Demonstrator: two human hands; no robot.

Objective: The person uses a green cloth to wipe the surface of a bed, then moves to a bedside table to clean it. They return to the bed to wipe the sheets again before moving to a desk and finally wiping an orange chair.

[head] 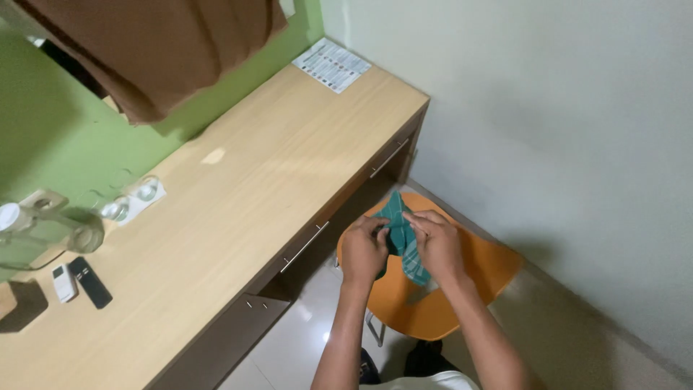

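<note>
Head view, looking down. Both hands meet above an orange chair (476,278), w/ a green checked cloth (401,232) held between them. Left hand (363,249): fingers curled shut, pinching the cloth's left edge. Right hand (438,244): fingers also closed on the cloth, gripping its upper right part; thumb side toward the left hand. Cloth is bunched/folded, one corner pointing up toward the counter, a lower flap hanging down between the wrists, over the chair seat; can't tell if it touches the seat.

Surroundings: long light-wood counter (274,173) runs diag. along a green wall (50,144), w/ dark drawer fronts and slim metal handles (304,246) on the near side. On the counter, far left: two remotes, one white (63,282), one black (90,282), side by side; a clear glass jug (43,231); two upturned glasses (133,201) on a white mat. A printed sheet (332,65) lies at the far end near the corner. Brown fabric (159,50) hangs above the counter, top left. Pale wall (548,123) at right; chair sits near it, just beside the counter's drawer side.
</note>
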